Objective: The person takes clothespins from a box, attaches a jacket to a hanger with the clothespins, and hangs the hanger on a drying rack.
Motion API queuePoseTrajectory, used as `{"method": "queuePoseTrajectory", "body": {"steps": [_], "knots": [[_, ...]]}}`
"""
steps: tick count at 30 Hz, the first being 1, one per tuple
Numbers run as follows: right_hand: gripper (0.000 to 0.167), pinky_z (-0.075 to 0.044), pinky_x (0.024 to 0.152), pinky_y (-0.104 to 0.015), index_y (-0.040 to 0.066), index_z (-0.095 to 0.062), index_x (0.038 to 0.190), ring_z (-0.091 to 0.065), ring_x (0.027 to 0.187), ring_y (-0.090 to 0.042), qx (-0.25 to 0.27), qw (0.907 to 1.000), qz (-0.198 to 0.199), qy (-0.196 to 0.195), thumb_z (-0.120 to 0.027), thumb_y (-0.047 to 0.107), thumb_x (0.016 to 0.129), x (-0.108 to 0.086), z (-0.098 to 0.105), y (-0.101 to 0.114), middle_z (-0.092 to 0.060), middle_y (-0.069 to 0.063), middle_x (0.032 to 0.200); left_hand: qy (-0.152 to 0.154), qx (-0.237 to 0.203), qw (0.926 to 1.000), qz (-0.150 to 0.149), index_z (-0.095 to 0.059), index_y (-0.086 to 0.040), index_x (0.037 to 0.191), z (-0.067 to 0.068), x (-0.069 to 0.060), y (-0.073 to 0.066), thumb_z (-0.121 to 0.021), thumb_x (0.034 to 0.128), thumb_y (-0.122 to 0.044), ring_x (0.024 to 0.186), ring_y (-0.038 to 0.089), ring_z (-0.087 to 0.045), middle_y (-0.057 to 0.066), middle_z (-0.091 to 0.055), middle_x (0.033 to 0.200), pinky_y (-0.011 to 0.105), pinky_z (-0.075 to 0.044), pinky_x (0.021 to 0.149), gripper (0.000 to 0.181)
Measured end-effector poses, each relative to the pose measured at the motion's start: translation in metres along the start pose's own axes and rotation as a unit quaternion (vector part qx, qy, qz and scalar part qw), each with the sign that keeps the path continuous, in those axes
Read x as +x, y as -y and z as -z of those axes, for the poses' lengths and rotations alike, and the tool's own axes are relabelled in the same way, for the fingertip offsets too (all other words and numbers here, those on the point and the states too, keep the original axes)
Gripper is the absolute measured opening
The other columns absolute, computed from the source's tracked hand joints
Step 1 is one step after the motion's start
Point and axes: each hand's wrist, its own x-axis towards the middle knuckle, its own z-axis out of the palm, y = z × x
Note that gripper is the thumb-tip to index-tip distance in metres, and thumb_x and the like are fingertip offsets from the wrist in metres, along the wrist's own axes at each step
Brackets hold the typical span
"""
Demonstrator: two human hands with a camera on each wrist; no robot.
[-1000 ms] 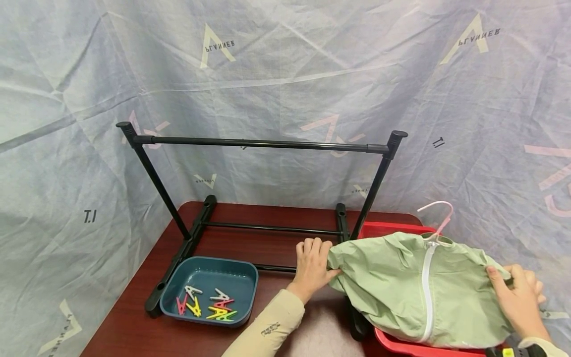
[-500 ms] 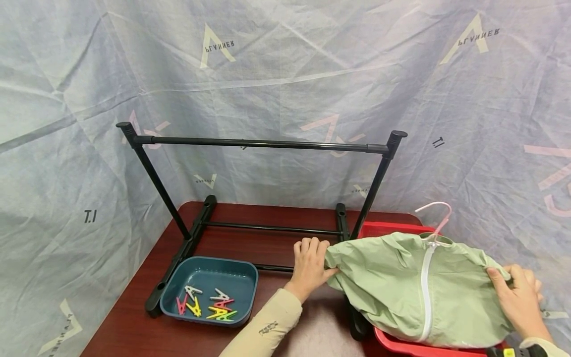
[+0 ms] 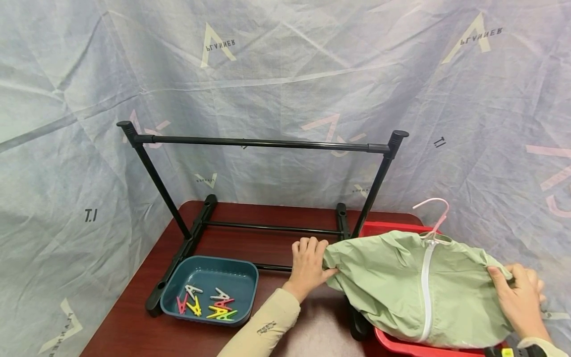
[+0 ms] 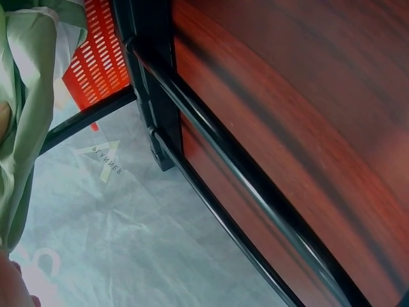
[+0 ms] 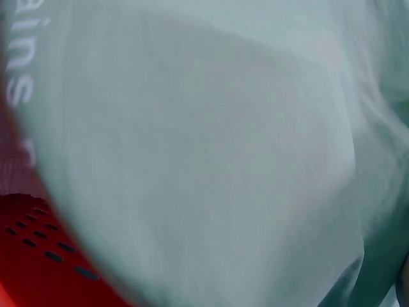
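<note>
A light green jacket point(image 3: 392, 277) with a white zip is spread over the red basket point(image 3: 397, 342), and the pink hook of a hanger point(image 3: 439, 218) sticks up from its collar. My left hand point(image 3: 309, 267) pinches the jacket's left shoulder between thumb and fingers. On the other side my right hand point(image 3: 517, 292) grips the right shoulder, thumb on the front of the cloth. In the left wrist view folds of the jacket point(image 4: 29, 96) hang along the left edge. Green cloth point(image 5: 211, 147) fills most of the right wrist view. The hanger's arms are hidden inside the jacket.
A black clothes rack point(image 3: 267, 144) stands on the dark red table point(image 3: 263, 210), its right foot beside the basket. At the front left, a blue tray point(image 3: 209, 265) holds several colourful clothespins point(image 3: 218, 312). A printed grey sheet point(image 3: 267, 59) hangs behind.
My left hand has shifted slightly left with its shoulder of the jacket. The hanger hook has moved a little left and up. My right hand stays nearly still.
</note>
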Motion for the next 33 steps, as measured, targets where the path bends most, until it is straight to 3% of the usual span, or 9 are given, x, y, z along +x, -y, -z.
{"method": "queuePoseTrajectory", "body": {"steps": [4, 8, 10, 17, 33], "knots": [[0.029, -0.001, 0.095, -0.071, 0.003, -0.043, 0.089, -0.02, 0.102, -0.022, 0.013, 0.9998, -0.009, -0.008, -0.052, 0.027, 0.104, 0.0, 0.0003, 0.0018, -0.032, -0.021, 0.098, 0.02, -0.004, 0.9998, 0.009, -0.055, -0.017, 0.109, 0.0016, -0.0005, 0.001, -0.087, 0.0566, -0.064, 0.09, 0.022, -0.044, 0.0, -0.049, 0.093, 0.04, -0.033, 0.081, 0.077], [0.026, 0.0, 0.098, -0.069, 0.006, -0.045, 0.088, -0.01, 0.098, 0.0, 0.023, 0.9995, -0.013, -0.02, -0.054, 0.027, 0.103, -0.001, 0.0004, 0.0024, -0.033, -0.011, 0.097, 0.027, -0.005, 0.9995, 0.015, -0.055, -0.015, 0.11, 0.0028, -0.0007, 0.0015, -0.086, 0.0568, -0.065, 0.091, 0.022, -0.045, 0.001, -0.05, 0.095, 0.04, -0.033, 0.081, 0.079], [0.025, -0.001, 0.098, -0.069, 0.008, -0.046, 0.088, -0.009, 0.097, 0.002, 0.025, 0.9994, -0.014, -0.022, -0.054, 0.027, 0.103, -0.0018, 0.0006, 0.0023, -0.033, -0.008, 0.097, 0.03, -0.004, 0.9994, 0.018, -0.055, -0.015, 0.11, 0.0037, -0.0006, 0.0017, -0.086, 0.0567, -0.066, 0.092, 0.021, -0.045, 0.001, -0.051, 0.096, 0.04, -0.033, 0.081, 0.079], [0.024, -0.006, 0.094, -0.065, 0.015, -0.047, 0.084, -0.012, 0.092, 0.005, 0.032, 0.9982, -0.017, -0.048, -0.056, 0.029, 0.101, -0.0035, -0.001, 0.0038, -0.026, 0.026, 0.093, 0.016, 0.003, 0.9998, 0.015, -0.055, -0.014, 0.109, 0.0017, -0.0023, 0.0043, -0.085, 0.0548, -0.069, 0.092, 0.021, -0.045, 0.001, -0.051, 0.096, 0.039, -0.033, 0.08, 0.083], [0.024, 0.004, 0.1, -0.07, 0.014, -0.046, 0.082, -0.011, 0.094, 0.005, 0.045, 0.9983, -0.003, -0.038, -0.054, 0.025, 0.102, -0.005, -0.0001, 0.0031, -0.027, 0.027, 0.094, 0.011, -0.019, 0.9995, 0.022, -0.053, -0.013, 0.111, 0.0027, -0.0074, 0.0076, -0.088, 0.0522, -0.066, 0.092, 0.021, -0.044, 0.001, -0.05, 0.097, 0.039, -0.032, 0.081, 0.087]]}}
